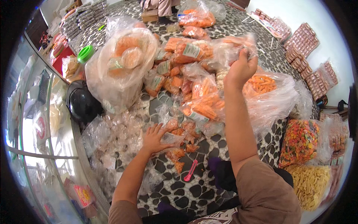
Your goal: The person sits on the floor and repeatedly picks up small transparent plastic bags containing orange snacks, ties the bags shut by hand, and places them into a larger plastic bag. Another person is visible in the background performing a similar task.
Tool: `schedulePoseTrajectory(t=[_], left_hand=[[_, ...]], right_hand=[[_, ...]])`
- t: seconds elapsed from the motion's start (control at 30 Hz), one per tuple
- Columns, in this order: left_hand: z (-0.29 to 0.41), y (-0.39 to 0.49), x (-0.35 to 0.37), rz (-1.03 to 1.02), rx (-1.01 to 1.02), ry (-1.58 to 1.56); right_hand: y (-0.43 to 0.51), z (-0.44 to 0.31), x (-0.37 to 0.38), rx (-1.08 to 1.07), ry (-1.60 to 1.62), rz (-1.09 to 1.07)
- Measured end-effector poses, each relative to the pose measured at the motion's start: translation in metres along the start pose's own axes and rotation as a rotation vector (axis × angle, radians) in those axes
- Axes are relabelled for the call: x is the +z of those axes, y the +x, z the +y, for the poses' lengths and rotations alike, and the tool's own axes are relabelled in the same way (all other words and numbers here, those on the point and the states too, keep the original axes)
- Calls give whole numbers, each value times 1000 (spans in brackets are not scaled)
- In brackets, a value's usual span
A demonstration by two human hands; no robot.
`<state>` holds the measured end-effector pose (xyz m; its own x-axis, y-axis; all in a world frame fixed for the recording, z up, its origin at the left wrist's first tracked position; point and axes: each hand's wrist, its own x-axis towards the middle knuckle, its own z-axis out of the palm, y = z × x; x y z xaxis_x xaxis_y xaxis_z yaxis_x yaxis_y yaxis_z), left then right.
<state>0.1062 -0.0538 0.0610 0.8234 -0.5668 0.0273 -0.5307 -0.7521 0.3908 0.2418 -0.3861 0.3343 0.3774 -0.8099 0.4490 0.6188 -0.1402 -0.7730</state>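
My right hand [242, 67] is raised over the snack bags and grips the gathered top of a clear plastic bag [228, 50], partly blurred. My left hand [156, 140] is spread, palm down, at a crumpled clear plastic bag [172, 137] among small packets of orange snacks [191, 129]; whether it grips anything is hard to tell. A pink utility knife [191, 170] lies on the floor in front of me. Bagged orange snacks [204, 109] are heaped between my arms. A large clear sack [120, 70] with orange snack packs stands to the left.
An open sack of orange sticks [260, 84] lies at right, above bags of colourful snacks [300, 140] and yellow chips [309, 184]. At left are a black helmet [84, 100], a green lid [86, 53] and a glass display case [42, 151]. A person [165, 8] sits at the far side.
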Motion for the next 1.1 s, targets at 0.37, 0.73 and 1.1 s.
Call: schedulePoseTrajectory(t=[0.37,0.73,1.1], left_hand=[[-17,-40,33,-46,8,135],[-27,-90,28,244,-328,280],[-14,-89,51,-21,-401,387]], right_hand=[[-134,82,-40,204,-302,-513],[-243,182,-125,204,-1094,-1261],[-241,170,-119,206,-1072,-1517]])
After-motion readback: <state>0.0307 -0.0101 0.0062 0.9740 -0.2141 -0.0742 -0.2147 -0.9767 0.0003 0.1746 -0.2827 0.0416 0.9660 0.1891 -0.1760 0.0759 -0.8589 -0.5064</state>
